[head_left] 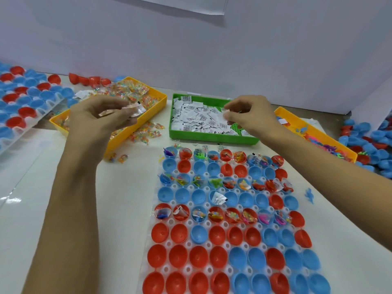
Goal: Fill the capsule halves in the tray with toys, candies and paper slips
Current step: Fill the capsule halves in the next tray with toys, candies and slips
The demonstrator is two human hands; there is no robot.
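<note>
Green bin (pixel 212 138) upper centre: right hand (pixel 250 115) fingers pinching a paper slip (pixel 226 112); left hand (pixel 101 115) fingers gripping candy packets (pixel 131 110) over yellow bin (pixel 157 98).

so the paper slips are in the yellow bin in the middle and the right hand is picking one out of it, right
Not quite. The head view shows the white printed paper slips lying in a green plastic bin, not a yellow one; the yellow plastic bins stand to either side. The rest holds: the right hand pinches at the slips over that middle bin.
</note>
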